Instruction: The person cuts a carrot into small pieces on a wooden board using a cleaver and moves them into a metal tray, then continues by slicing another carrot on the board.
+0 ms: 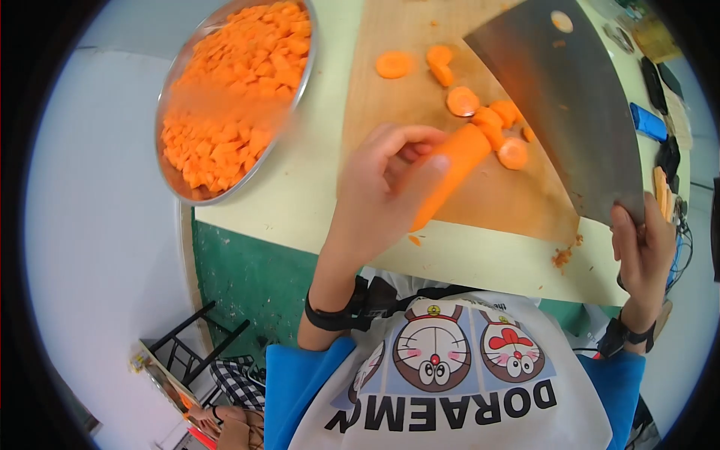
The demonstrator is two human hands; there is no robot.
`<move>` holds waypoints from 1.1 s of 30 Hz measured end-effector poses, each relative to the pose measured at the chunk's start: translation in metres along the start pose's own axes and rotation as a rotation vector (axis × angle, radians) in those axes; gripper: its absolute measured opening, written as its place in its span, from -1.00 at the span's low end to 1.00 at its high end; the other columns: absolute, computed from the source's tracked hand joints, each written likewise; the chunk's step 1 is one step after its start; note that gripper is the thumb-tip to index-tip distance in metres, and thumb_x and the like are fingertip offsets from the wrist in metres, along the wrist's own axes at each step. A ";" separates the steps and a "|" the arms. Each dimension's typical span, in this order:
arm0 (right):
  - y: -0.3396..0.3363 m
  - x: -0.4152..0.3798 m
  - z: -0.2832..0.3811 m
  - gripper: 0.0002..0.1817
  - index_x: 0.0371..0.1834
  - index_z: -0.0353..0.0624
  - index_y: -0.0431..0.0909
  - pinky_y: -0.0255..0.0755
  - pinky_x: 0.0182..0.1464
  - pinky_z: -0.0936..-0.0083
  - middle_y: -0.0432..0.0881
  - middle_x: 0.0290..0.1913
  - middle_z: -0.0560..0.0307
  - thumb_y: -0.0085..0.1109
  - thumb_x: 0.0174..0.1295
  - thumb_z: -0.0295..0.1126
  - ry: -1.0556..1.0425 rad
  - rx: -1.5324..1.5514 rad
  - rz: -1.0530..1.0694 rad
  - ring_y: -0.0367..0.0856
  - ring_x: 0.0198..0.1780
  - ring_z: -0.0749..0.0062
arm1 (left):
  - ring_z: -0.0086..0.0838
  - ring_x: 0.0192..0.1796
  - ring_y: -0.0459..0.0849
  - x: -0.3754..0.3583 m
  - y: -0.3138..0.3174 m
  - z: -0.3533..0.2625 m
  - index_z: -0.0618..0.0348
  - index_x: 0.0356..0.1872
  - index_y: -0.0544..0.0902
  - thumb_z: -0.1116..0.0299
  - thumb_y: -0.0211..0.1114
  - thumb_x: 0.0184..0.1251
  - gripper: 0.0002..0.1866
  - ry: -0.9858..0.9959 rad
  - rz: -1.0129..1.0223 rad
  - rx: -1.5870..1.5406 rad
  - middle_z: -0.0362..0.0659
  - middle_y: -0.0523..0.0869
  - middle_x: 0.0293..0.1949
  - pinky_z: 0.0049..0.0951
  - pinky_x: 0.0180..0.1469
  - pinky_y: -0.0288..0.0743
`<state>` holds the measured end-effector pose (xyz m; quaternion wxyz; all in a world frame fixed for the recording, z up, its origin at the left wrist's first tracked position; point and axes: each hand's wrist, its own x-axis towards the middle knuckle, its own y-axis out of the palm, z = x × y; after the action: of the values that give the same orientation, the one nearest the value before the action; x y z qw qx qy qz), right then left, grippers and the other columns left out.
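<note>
My left hand (379, 187) is closed round a thick peeled carrot (459, 159), which slants across the wooden cutting board (409, 97) with its cut end pointing up and right. Several carrot slices (463, 101) lie at that cut end and farther up the board. In my right hand (640, 247) is a broad cleaver (574, 105), gripped at the lower right. Its wide blade is raised above the right part of the board, apart from the carrot, and hides what lies beneath.
A metal tray (301, 86) heaped with diced carrot stands at the table's left. Carrot scraps (562, 256) lie near the front edge of the table (315, 214). A blue packet (648, 122) and other small items line the right side. Another person's hand (206, 415) shows at lower left, near a black stool (199, 341).
</note>
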<state>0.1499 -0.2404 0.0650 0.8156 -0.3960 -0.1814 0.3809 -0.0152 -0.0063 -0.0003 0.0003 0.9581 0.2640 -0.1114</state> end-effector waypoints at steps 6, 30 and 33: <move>0.001 0.017 -0.002 -0.86 -0.22 -0.32 0.50 0.05 -0.59 0.67 0.33 -0.67 0.25 0.11 0.23 -0.47 0.001 0.338 0.021 0.19 -0.64 0.69 | -0.47 -0.08 0.49 -0.003 0.014 0.001 0.28 0.07 0.49 0.45 0.35 0.08 -0.53 0.172 -0.020 0.382 -0.15 0.49 -0.11 -0.55 -0.02 0.40; -0.020 0.015 -0.010 -0.88 -0.22 -0.25 0.45 0.32 -0.55 0.36 0.49 -0.58 -0.01 0.08 0.20 -0.51 -0.315 0.040 0.113 0.50 -0.57 0.08 | -0.17 -0.04 0.53 -0.032 0.030 -0.005 0.30 0.13 0.44 0.39 0.38 0.05 -0.43 0.204 -0.089 0.905 0.02 0.53 -0.06 -0.34 0.01 0.41; -0.025 0.006 -0.007 -0.87 -0.22 -0.30 0.51 0.36 -0.51 0.39 0.54 -0.55 -0.03 0.11 0.17 -0.54 -0.261 -0.003 0.154 0.54 -0.54 0.09 | -0.16 -0.04 0.53 -0.033 0.029 -0.006 0.34 0.13 0.44 0.37 0.39 0.04 -0.41 0.194 -0.045 0.877 0.03 0.51 -0.04 -0.33 0.03 0.41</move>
<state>0.1699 -0.2491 0.0804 0.7529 -0.3571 -0.2556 0.4902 -0.0271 -0.0481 0.0106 -0.4329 0.8678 0.2112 -0.1221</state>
